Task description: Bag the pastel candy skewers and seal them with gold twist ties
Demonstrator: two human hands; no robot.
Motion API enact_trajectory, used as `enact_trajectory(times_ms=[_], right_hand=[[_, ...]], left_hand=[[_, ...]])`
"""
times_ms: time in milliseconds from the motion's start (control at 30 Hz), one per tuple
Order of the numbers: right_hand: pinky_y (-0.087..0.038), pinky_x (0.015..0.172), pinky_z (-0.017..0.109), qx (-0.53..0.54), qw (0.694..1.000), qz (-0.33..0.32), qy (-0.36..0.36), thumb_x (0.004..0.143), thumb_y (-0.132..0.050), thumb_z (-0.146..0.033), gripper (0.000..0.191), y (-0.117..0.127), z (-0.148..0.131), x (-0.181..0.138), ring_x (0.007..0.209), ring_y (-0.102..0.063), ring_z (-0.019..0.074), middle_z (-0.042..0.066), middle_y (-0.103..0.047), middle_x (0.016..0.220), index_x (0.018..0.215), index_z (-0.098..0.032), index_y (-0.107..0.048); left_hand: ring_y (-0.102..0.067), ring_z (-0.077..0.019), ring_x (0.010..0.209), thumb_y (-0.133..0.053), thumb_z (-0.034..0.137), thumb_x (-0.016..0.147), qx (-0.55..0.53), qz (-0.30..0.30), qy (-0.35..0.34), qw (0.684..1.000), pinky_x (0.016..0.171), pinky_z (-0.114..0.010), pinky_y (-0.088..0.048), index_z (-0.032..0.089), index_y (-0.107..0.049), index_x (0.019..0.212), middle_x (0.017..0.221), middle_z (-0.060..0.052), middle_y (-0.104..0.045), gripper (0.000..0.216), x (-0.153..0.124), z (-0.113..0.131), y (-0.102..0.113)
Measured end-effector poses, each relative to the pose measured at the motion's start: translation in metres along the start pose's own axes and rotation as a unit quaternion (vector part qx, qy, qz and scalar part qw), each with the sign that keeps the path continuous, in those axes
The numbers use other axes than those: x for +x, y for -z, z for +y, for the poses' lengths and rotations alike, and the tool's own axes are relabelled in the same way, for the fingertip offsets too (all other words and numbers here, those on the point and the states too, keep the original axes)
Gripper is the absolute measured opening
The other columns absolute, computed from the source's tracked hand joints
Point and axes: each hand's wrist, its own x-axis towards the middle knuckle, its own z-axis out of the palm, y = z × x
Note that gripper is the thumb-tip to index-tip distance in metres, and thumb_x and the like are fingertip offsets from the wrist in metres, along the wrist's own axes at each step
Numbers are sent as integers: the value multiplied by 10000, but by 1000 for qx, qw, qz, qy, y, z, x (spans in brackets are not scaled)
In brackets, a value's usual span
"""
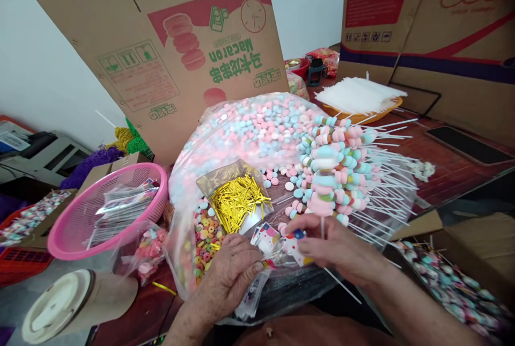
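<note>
My left hand (231, 265) is closed, its fingers and thumb pressed together at the edge of clear printed plastic bags (251, 295). My right hand (330, 244) pinches a clear candy bag (293, 249) printed with coloured dots, just right of my left hand. A white stick (341, 284) slants out below my right hand; whether it belongs to the bag's contents I cannot tell. Just beyond my hands is an open pouch of gold twist ties (239, 201). Ring-shaped gummies (205, 233) lie left of it. Marshmallow candy skewers (333, 169) are piled to the right, sticks pointing right.
A large clear sack of pastel candies (257, 126) spreads behind. At left stand a pink basket (161, 196) of flat packets and a lidded paper cup (108, 297). White sticks (358, 94) fill a yellow basket. Wrapped skewers fill a carton (454, 281) at lower right.
</note>
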Motion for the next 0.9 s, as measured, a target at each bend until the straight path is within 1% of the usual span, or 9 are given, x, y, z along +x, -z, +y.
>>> enact_trajectory(times_ms=[67,167,267,367,500,667,767,833,900], right_hand=[[-288,406,185,8,1000,-7,-5,600,-722,-389,268,-19,9,11,416,-386,52,-54,-498,501,641,-152,-602],[-288,423,197,14,998,55,16,620,-703,-418,289,-33,23,19,429,-373,62,-61,-478,484,625,-155,-583],[-255,417,199,-21,996,77,34,635,-675,-467,328,-37,29,21,421,-328,62,-77,-420,446,621,-159,-561],[-252,428,201,-74,992,85,53,643,-653,-510,377,-34,28,23,450,-311,63,-70,-407,477,581,-162,-522],[-240,425,195,-82,995,52,35,697,-603,-540,411,-24,21,22,450,-297,61,-69,-383,484,569,-173,-468],[-384,565,222,-56,998,-27,26,649,-696,-439,315,-21,17,18,590,-472,104,-21,-543,645,731,-159,-578],[-362,543,214,-53,997,5,60,684,-661,-458,345,-26,24,20,561,-432,92,-34,-495,578,588,-155,-527],[-341,512,210,-48,997,22,61,696,-643,-480,350,-31,29,22,535,-402,85,-38,-489,561,601,-154,-556],[-324,482,211,-37,998,37,47,677,-649,-509,358,-35,32,24,517,-387,86,-34,-500,563,650,-156,-601]], left_hand=[[-551,-169,833,-404,208,878,-17,4,56,998,850,-334,-384,198,-598,900,848,-42,-644,195,0,4,-1],[-567,-172,864,-465,276,859,-63,56,157,984,800,-295,-422,199,-564,1035,934,-48,-644,216,-2,8,-11],[-550,-135,660,-513,341,830,-145,120,218,958,619,-234,-436,173,-570,911,744,-10,-614,195,-2,8,-27],[-510,-115,570,-537,337,811,-161,158,208,952,546,-212,-407,161,-564,709,616,7,-560,205,-1,8,-35],[-553,-129,617,-493,292,835,-130,166,170,963,585,-220,-421,160,-628,735,659,-17,-620,213,-2,5,-26],[-499,-115,556,-426,335,867,-127,149,189,962,531,-209,-384,155,-622,685,580,1,-569,322,-4,1,-19],[-483,-112,567,-431,375,862,-168,135,196,957,540,-206,-378,153,-612,727,595,8,-548,317,-4,0,-22],[-517,-124,641,-520,393,812,-213,149,199,945,589,-211,-407,161,-598,858,696,0,-584,249,-4,0,-24],[-513,-123,646,-582,382,771,-226,158,198,941,594,-209,-409,165,-577,836,700,3,-578,226,-5,-1,-26]])
